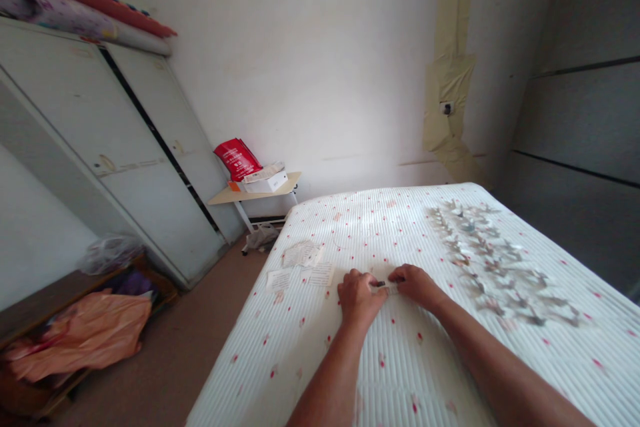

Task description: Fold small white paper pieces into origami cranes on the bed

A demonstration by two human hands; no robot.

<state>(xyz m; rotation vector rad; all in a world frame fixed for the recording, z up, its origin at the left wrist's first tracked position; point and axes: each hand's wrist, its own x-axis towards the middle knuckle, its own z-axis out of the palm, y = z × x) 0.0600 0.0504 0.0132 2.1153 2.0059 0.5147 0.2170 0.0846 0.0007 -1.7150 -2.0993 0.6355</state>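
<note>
My left hand (359, 293) and my right hand (416, 283) meet low over the white ribbed bed cover (395, 373). Between their fingertips lies a small piece of printed paper (393, 291), pinched from both sides. A dark patch shows at its upper edge; whether it belongs to the paper I cannot tell. Left of my left hand, several printed paper pieces (300, 255) lie flat, some overlapping. Over to the right, several small folded paper figures (500, 267), much like cranes, stand in rows; they look slightly blurred.
A small table (225, 196) beyond the bed bears a red bag (238, 159) and a white box (273, 181). Grey cabinets (150, 167) stand on the left with rolled mats on top. Orange cloth or plastic (90, 333) lies on a low shelf near the floor.
</note>
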